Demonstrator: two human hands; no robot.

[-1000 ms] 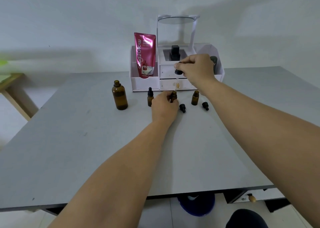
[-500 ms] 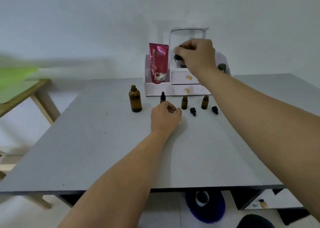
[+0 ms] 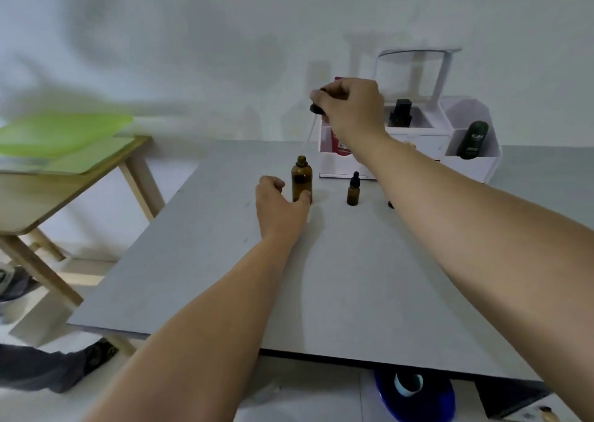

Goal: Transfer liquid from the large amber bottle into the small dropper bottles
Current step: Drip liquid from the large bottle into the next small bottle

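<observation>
The large amber bottle (image 3: 301, 179) stands upright and uncapped toward the far left of the grey table (image 3: 337, 277), and I read this as the refill step: drawing liquid before carrying it to a small bottle. My left hand (image 3: 278, 208) wraps loosely around the bottle's base, thumb touching its near side, fingers curled on its left; I judge that is to brace it so it does not tip when the pipette goes in. My right hand (image 3: 348, 110) is above and slightly right of the open neck, fingers pinched narrow on the black bulb of a dropper (image 3: 316, 109), whose thin glass tube slants down and left toward the mouth but is blurred, so I cannot tell whether it holds liquid.

To the right of the big bottle, a capped small dropper bottle (image 3: 353, 190) stands apart. The other small bottles are hidden behind my right forearm. Farther back sits a white organiser (image 3: 469, 164) holding a dark green tube (image 3: 472, 140). Off the table's left is a wooden side table (image 3: 80, 177).
</observation>
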